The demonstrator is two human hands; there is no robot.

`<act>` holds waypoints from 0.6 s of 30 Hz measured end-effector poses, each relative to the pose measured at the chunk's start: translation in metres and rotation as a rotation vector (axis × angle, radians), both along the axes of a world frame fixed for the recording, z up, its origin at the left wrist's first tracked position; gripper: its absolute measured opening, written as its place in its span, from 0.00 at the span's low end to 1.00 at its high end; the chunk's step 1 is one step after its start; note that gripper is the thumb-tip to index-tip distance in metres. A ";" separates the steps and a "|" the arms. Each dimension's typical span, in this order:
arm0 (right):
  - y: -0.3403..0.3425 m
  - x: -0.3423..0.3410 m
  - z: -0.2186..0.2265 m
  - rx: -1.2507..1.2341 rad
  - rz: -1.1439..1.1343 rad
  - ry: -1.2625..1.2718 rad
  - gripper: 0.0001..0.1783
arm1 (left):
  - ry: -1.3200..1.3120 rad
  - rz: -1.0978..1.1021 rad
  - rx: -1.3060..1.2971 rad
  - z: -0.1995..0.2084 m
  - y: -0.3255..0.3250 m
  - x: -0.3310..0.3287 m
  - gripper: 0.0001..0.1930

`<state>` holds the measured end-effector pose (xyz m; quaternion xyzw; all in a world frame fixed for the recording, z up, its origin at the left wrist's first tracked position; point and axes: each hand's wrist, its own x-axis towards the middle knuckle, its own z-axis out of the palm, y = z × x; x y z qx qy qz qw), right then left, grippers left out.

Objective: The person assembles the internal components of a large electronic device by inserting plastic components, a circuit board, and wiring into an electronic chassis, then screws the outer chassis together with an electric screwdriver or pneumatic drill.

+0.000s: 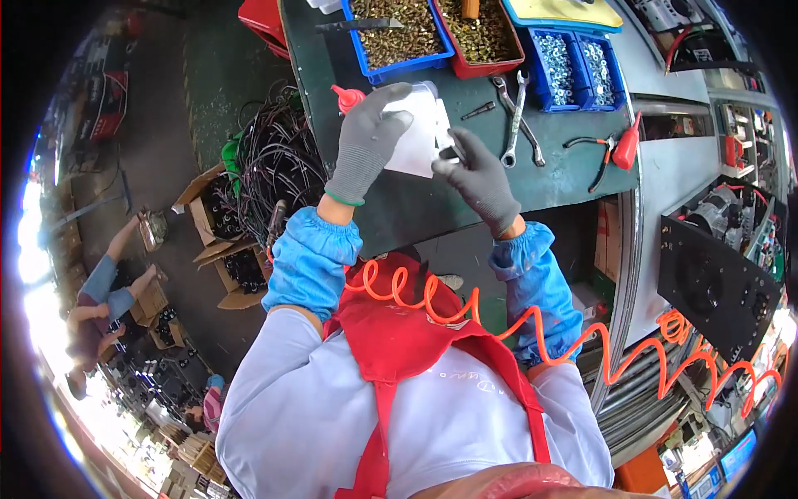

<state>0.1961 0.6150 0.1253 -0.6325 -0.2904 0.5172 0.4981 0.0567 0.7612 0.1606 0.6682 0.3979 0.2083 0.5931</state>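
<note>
White paper sheets (413, 137) lie on the dark green bench top, one partly over another. My left hand (370, 141), in a grey glove, is over the left side of the paper with thumb and fingers spread in a C shape. Nothing shows between them. A red-tipped bottle (347, 98) is just beyond that hand. At the paper's right edge, my right hand (480, 181), also gloved in grey, has thumb and forefinger pinched together. Something small and dark sits at its fingertips, too small to name.
Blue (397, 46) and red (482, 54) bins of small fasteners stand at the back, beside blue bins (573, 71) of silvery hardware. Wrenches (517, 121), pliers (603, 158) and a red bottle (628, 148) lie right. An orange coiled hose (540, 337) crosses before me. Black cables (278, 154) hang left.
</note>
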 end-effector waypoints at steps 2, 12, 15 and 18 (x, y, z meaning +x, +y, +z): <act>0.011 0.006 0.016 0.164 -0.167 0.068 0.42 | -0.053 -0.048 -0.011 0.010 -0.005 0.007 0.25; 0.027 0.025 0.044 0.214 -0.250 0.131 0.25 | -0.107 -0.186 0.013 0.036 -0.013 0.015 0.25; 0.022 0.021 0.059 0.168 -0.223 0.060 0.22 | -0.256 -0.165 -0.276 0.041 -0.011 0.017 0.22; 0.023 0.018 0.066 0.075 -0.196 -0.023 0.21 | -0.258 -0.093 -0.378 0.040 -0.012 0.018 0.19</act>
